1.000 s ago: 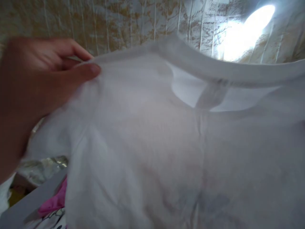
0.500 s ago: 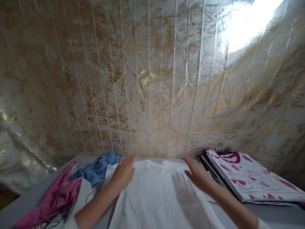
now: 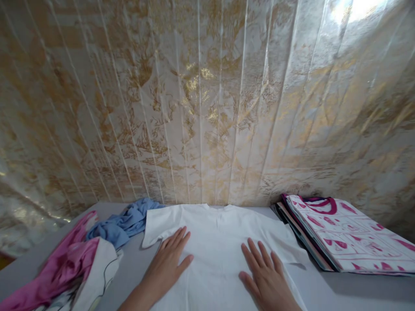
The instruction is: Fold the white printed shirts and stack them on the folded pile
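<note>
A white short-sleeved T-shirt (image 3: 214,255) lies spread out in front of me, its neckline toward the wall and both sleeves out to the sides. My left hand (image 3: 170,261) rests flat on the shirt's left side below the sleeve, fingers stretched and thumb apart. On the right side of the body my right hand (image 3: 264,272) lies palm down with spread fingers. Neither hand grips any cloth. The shirt's lower part runs out of view at the bottom.
To the right is a stack of folded clothes, topped by a white and pink patterned shirt (image 3: 356,237). Crumpled blue cloth (image 3: 126,222) and a pink garment (image 3: 65,268) lie at left on the pale table (image 3: 327,287). Behind stands a shiny gold-patterned covering (image 3: 207,108).
Both hands have come down and nearer to me, from over the shirt's shoulders onto its body. The right sleeve now shows in full. The view has tilted slightly.
</note>
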Demonstrator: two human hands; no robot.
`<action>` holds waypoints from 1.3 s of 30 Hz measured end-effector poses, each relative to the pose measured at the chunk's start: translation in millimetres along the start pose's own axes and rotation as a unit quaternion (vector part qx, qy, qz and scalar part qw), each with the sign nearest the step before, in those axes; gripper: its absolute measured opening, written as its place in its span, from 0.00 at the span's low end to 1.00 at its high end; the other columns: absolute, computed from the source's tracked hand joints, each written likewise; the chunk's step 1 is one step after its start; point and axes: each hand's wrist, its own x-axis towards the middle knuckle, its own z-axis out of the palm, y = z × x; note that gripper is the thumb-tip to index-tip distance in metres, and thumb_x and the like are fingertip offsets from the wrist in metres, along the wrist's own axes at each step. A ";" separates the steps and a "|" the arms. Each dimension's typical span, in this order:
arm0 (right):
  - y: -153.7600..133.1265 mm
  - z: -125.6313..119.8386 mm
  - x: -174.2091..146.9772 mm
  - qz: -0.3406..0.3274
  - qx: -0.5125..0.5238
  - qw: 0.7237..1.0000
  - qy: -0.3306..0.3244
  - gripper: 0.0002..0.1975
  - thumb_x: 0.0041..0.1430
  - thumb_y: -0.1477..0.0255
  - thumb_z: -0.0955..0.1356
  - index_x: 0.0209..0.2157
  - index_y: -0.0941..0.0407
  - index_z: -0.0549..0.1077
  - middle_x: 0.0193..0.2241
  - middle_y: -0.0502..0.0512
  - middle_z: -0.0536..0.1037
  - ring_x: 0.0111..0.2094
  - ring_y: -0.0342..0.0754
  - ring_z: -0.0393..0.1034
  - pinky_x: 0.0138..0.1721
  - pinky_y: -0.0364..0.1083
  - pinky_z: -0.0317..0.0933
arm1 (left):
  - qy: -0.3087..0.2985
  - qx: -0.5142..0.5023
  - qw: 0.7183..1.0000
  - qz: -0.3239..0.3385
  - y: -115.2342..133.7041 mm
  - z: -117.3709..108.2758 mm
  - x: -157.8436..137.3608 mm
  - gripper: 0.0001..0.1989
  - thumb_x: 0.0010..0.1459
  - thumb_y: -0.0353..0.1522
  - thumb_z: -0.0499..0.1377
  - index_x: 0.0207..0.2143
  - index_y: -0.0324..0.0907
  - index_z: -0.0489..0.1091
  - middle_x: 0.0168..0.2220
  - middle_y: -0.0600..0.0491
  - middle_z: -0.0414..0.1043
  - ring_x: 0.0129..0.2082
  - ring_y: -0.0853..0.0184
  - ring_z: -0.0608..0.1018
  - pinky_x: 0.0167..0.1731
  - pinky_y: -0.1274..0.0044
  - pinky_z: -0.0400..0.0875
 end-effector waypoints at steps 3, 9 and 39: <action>-0.3 7.9 10.7 0.011 -0.001 1.000 0.014 0.31 0.62 0.54 0.56 0.64 0.49 0.59 0.65 0.51 0.52 0.66 0.61 0.44 0.62 0.66 0.46 | 0.016 -0.002 1.000 0.001 -0.3 -1.7 4.4 0.26 0.67 0.44 0.48 0.65 0.47 0.54 0.67 0.50 0.52 0.66 0.60 0.57 0.61 0.65 0.56; 49.9 14.2 14.5 -0.014 0.139 0.987 0.078 0.31 0.56 0.52 0.59 0.58 0.50 0.68 0.62 0.58 0.64 0.64 0.61 0.53 0.60 0.61 0.54 | -0.012 -0.003 1.000 -0.021 8.9 -16.5 2.4 0.26 0.67 0.42 0.49 0.64 0.43 0.56 0.67 0.48 0.50 0.66 0.61 0.55 0.61 0.65 0.56; 50.7 -96.3 -102.4 0.259 0.121 0.955 -0.075 0.18 0.49 0.66 0.65 0.42 0.53 0.76 0.24 0.54 0.79 0.29 0.54 0.74 0.30 0.47 0.64 | 0.062 0.001 0.998 0.008 0.5 -13.5 12.6 0.21 0.65 0.34 0.47 0.59 0.39 0.63 0.62 0.40 0.61 0.62 0.55 0.64 0.56 0.61 0.62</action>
